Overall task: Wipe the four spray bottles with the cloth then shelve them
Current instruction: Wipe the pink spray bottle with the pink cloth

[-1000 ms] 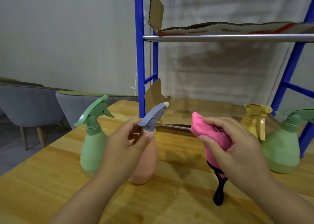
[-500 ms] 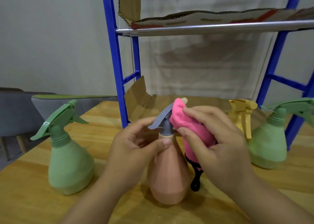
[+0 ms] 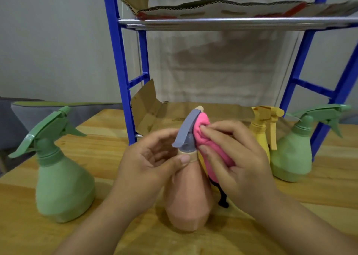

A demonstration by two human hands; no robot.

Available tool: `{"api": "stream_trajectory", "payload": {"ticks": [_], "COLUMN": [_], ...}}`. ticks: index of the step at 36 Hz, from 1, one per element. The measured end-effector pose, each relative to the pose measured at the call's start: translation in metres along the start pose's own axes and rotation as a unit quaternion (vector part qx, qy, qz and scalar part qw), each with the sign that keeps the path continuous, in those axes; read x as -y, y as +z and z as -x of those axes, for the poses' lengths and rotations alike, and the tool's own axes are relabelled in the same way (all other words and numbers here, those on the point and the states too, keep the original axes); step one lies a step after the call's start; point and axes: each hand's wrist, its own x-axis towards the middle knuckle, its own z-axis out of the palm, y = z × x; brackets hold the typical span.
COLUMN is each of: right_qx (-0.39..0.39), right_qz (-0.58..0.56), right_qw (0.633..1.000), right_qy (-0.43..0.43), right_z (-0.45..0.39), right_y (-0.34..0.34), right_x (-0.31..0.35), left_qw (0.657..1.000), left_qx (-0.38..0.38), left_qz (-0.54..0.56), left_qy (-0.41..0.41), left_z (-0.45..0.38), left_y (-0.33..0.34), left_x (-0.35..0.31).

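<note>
We had the pink bottle [image 3: 188,196] near the table's [image 3: 319,192] front edge, left hand [image 3: 149,163] pinching its neck so it wouldn't spin. Right hand [image 3: 238,158] gripped the cloth [image 3: 205,138], pressed against the sprayer head [image 3: 187,131]. Two green bottles [image 3: 62,185] [image 3: 292,158] and a yellow one [image 3: 261,132] waited, probably unwiped, by the shelf [image 3: 232,21].

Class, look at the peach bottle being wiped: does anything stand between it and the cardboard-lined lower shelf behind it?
Nothing visible does. The peach bottle stands on the table directly before the lower shelf, whose open front faces it. The yellow bottle and both green ones stand off to the sides.
</note>
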Motion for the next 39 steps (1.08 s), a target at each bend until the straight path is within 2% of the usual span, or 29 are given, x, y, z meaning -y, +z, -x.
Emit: {"api": "stream_trajectory", "payload": {"ticks": [10,16,24,30,33,39], "right_qx": [0.016,0.02,-0.043,-0.016,-0.027,0.008], "right_qz": [-0.012,0.026,0.041,0.045,0.064,0.055], "right_qw": [1.0,0.998,0.998,0.998,0.998,0.992], "right_qy": [-0.021,-0.054,0.024,-0.029,0.01,0.112], "right_z": [0.007,0.009,0.01,0.013,0.014,0.022], "right_y": [0.003,0.004,0.002,0.002,-0.001,-0.001], "right_x": [0.003,0.005,0.002,0.004,-0.002,-0.006], "left_qw": [0.999,0.999,0.998,0.995,0.995,0.994], "left_qx": [0.019,-0.03,-0.05,-0.059,-0.065,-0.059], "left_qz": [0.025,0.007,-0.027,-0.059,-0.065,-0.081], "left_qy": [-0.017,-0.009,0.027,0.054,0.041,0.04], "left_z": [0.002,0.001,0.003,0.002,0.002,0.001], "left_y": [-0.004,-0.001,0.001,0.0,-0.001,-0.004], "left_x": [0.002,0.002,0.003,0.003,0.005,0.006]}}
